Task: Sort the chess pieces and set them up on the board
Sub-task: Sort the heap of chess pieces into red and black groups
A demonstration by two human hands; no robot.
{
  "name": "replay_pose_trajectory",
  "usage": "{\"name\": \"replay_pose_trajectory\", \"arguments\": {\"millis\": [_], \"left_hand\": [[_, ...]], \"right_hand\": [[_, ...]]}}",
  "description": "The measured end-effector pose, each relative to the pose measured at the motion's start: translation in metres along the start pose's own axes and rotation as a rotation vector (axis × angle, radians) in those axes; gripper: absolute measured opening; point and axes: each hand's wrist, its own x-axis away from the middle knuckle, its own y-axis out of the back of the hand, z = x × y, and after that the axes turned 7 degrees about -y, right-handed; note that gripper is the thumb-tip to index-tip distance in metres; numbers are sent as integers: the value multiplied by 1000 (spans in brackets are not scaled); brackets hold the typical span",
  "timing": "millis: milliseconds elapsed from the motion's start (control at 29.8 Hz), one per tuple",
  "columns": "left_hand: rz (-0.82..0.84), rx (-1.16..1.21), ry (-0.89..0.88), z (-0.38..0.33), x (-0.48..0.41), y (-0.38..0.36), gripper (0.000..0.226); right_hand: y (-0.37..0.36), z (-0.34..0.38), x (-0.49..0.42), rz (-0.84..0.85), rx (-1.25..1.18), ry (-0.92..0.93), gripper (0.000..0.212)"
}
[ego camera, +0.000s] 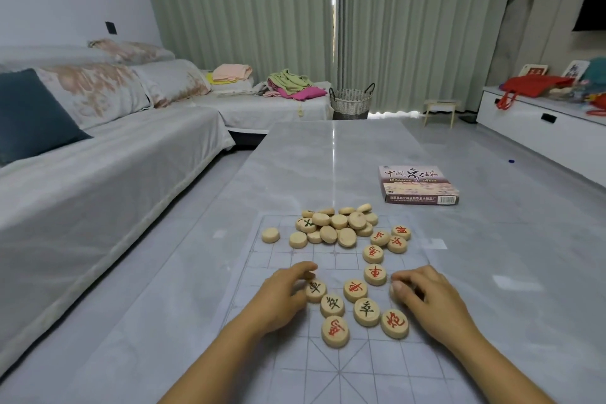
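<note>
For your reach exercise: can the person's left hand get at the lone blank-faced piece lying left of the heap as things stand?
Probably yes. The left hand lies on the board, and only bare board separates it from the lone piece; nothing lies between.

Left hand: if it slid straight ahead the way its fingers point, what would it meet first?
Probably nothing at once. The left hand points up-right over bare printed grid board; the heap of round wooden chess pieces lies farther along that line, though depth is unclear.

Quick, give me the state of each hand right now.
Left hand: fingers curled onto a black-marked piece, touching it, not lifting.
Right hand: fingers curled shut on a piece at their tips, mostly hidden.
</note>
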Motion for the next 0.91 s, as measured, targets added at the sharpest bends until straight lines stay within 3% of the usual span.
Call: {"name": "replay_pose_trajectory", "arguments": {"millis": [134, 235, 336, 403, 470, 537, 604, 671, 772, 906], "left_hand": [[-319, -72, -76, -25, -51, -5, 41], [-217, -409, -195, -45, -100, -24, 42], [-59, -687, -153, -46, -124, -38, 35], [-122, -498, -133, -43, -127, -40, 29], [-223, -113, -110, -41, -117, -30, 22], [-248, 244, -86, -35, -92, -14, 29], [-260, 402, -87, -24, -60, -1, 34], [-286, 381, -40, -4, -29, 3, 27], [-237, 124, 24, 24, -5, -1, 36], [-243, -61, -6, 27, -9, -6, 53]], "right_hand": [[-3, -4, 1, 12, 1, 1, 23], [-1, -5, -2, -8, -20, -6, 18], [0, -4, -5, -7, -16, -12, 12], [0, -4, -6, -13, -24, -8, 11], [0, -5, -7, -25, -50, -13, 10], [0, -6, -7, -37, -78, -21, 10], [0, -6, -7, -49, -107, -32, 9], [0, -6, -6, -49, -124, -60, 7], [1, 3, -17, -59, -136, -99, 8], [0, 34, -69, -190, 9, 67, 21]]}}
